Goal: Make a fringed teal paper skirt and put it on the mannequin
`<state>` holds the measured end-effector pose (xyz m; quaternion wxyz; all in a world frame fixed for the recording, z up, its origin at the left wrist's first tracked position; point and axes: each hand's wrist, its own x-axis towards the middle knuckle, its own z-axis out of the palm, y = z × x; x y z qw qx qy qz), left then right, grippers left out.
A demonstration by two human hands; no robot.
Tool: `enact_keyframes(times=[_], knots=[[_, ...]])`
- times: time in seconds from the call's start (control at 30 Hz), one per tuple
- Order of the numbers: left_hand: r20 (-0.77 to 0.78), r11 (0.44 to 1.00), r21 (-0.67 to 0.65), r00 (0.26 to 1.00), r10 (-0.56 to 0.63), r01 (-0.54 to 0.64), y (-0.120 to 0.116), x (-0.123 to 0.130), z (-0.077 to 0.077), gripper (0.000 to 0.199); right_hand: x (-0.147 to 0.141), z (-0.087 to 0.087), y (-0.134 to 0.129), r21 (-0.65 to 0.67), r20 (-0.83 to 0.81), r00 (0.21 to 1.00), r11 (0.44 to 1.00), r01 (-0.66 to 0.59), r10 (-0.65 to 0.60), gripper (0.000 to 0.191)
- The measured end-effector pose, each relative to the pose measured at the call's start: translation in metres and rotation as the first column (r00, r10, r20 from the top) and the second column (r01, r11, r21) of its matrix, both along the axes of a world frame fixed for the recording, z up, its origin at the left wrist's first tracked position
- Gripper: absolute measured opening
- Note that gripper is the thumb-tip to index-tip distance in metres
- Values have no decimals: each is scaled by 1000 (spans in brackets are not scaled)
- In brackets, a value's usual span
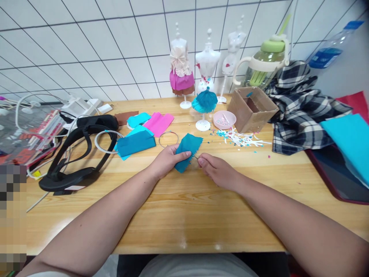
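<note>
My left hand [168, 159] pinches a piece of teal crepe paper [188, 148] over the table, thumb on top. The paper's right edge is ragged, with small cuts. My right hand [213, 167] is closed beside that edge, on a thin dark needle-like thing [196, 157] whose tip meets the paper; most of it is hidden in the fingers. A thin wire ring [168, 139] lies just behind my left hand. Further back stands a small white dress form [208, 61] wearing a teal frilled paper skirt [206, 100].
Folded teal paper [136, 142], pink paper [158, 123] and a black headset [77, 179] lie left. A pink dish [224, 120], paper scraps [243, 138], a cardboard box [250, 115], a lidded jug [263, 63] and plaid cloth [292, 104] are right. Another dress form [182, 69] stands behind.
</note>
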<state>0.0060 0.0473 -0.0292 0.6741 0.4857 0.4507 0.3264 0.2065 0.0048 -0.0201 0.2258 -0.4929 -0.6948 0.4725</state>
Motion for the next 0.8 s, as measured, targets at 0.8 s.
enact_keyframes(times=[0.8], knots=[[-11, 1000, 14, 1000, 11, -11, -2, 3, 4, 37, -5, -4, -5, -104, -100, 994, 992, -64, 53, 33]])
